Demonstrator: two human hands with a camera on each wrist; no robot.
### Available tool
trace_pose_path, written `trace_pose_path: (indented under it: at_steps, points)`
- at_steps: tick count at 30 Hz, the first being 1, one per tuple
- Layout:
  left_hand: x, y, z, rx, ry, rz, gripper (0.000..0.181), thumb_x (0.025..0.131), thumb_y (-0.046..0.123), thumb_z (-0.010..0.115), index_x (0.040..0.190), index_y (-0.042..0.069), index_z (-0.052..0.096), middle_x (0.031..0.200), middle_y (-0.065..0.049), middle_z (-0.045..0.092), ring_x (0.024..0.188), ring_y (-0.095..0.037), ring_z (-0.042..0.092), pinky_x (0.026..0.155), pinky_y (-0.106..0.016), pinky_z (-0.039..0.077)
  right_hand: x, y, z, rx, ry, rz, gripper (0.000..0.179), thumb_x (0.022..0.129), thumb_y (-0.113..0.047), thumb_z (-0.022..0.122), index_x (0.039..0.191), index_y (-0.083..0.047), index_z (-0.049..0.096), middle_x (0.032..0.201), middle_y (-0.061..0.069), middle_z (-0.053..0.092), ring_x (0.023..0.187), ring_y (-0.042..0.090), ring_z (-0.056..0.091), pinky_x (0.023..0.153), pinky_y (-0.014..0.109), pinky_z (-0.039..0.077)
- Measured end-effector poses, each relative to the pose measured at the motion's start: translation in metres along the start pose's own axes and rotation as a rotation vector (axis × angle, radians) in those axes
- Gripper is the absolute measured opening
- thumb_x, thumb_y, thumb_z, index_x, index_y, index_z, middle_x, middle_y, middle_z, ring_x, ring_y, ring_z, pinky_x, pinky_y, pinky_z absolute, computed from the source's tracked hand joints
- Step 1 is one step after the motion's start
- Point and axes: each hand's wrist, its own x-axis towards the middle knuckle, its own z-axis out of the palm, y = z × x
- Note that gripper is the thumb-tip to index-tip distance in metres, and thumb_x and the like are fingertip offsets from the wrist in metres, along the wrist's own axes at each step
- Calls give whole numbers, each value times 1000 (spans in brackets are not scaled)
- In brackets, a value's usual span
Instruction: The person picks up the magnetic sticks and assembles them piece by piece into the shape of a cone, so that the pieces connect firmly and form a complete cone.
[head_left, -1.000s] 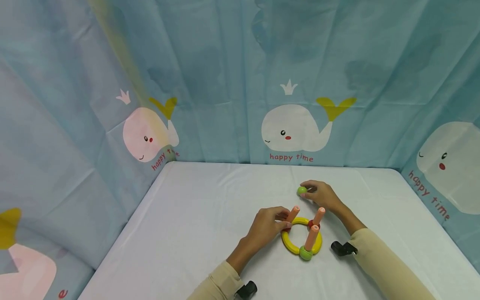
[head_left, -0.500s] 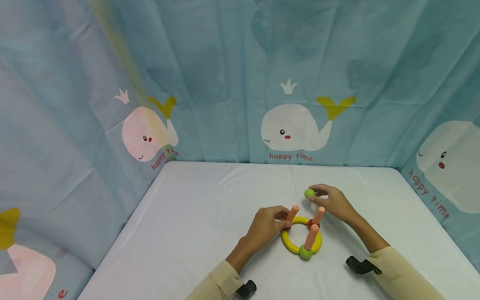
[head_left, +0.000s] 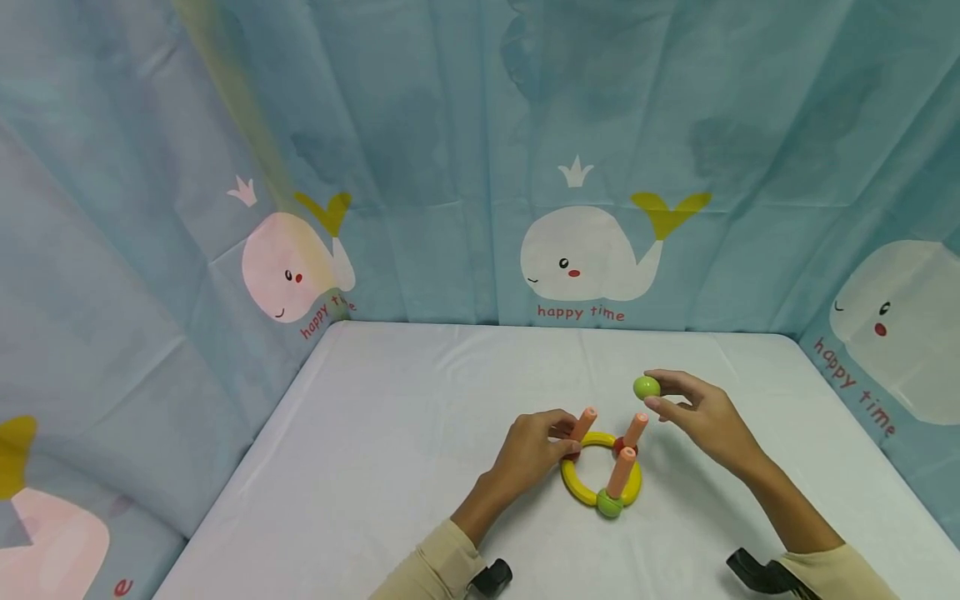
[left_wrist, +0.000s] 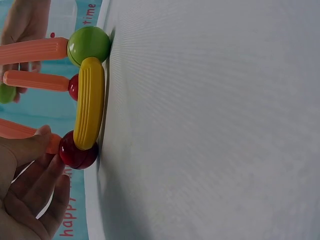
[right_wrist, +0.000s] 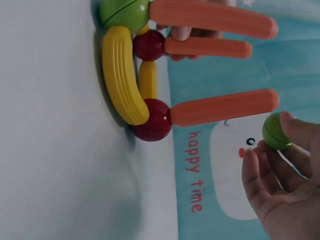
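Observation:
A ring of curved yellow pieces (head_left: 576,485) lies on the table, joined by two red balls (right_wrist: 152,120) and one green ball (head_left: 610,503). From each joining ball an orange stick (head_left: 621,473) stands up, slightly tilted. My left hand (head_left: 528,450) pinches the left orange stick (head_left: 584,423) low down, near its red ball (left_wrist: 77,150). My right hand (head_left: 708,417) holds a loose green ball (head_left: 647,387) between thumb and fingers, raised above the table behind and right of the ring. In the right wrist view that ball hangs close to the free end of an orange stick (right_wrist: 225,107), apart from it.
A white cloth covers the table (head_left: 420,400). Behind it and at both sides hangs a blue curtain (head_left: 450,167) printed with whales. Black wrist cameras (head_left: 492,578) sit at both sleeves.
My right hand has lifted the green ball from the table at the back and drawn it rightward, nearer the ring. The left hand keeps its grip on the stick, nearly unmoved.

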Motion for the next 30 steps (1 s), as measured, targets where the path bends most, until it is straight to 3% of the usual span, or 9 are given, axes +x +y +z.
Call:
trace_pose_path:
  at_steps: [12, 23, 30]
  points:
    - [1, 0, 0, -8, -2, -4, 23, 94, 16, 82, 117, 15, 77, 108, 4, 80, 101, -7, 75, 94, -34, 60, -14, -8, 2, 17, -53, -107, 41, 100, -12, 75, 140, -13, 66, 128, 0, 71, 111, 6, 65, 88, 23, 56]
    - [1, -1, 0, -19, -9, 10, 25, 95, 18, 81, 120, 17, 76, 109, 6, 79, 99, -2, 73, 92, -27, 59, -14, -7, 4, 25, -64, -76, 41, 101, -14, 74, 141, -9, 65, 125, 4, 71, 105, 10, 68, 85, 28, 60]
    - [-2, 2, -2, -83, 8, 43, 37, 100, 35, 75, 133, 20, 73, 117, 2, 78, 104, -9, 75, 85, -19, 58, -13, -6, 8, 25, -46, -99, 42, 100, -12, 74, 141, -13, 65, 126, 2, 70, 111, 6, 65, 88, 24, 58]
